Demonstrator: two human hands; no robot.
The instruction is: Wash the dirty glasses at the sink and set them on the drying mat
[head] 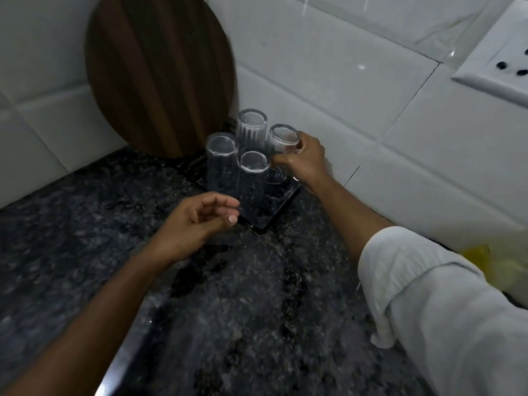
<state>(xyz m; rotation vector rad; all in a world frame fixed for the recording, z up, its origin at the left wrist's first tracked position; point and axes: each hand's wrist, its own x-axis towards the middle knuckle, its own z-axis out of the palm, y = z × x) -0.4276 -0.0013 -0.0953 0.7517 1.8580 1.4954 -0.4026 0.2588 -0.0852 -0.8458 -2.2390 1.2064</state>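
Note:
A dark drying mat [281, 205] lies on the counter in the corner by the wall. Three clear glasses stand upside down on it: a ribbed one at the back [251, 128], one on the left [221, 160] and one in front [253, 174]. My right hand [303, 160] grips a fourth glass [284, 140], also inverted, at the mat's right side, its rim at or just above the mat. My left hand [200, 221] hovers in front of the mat with fingers loosely curled and nothing in it.
A round dark wooden board [160, 72] leans against the tiled wall behind the mat. A white wall socket [503, 64] sits at the upper right. Something yellow [480, 252] shows at the right edge. The speckled dark granite counter [85, 224] has wet patches.

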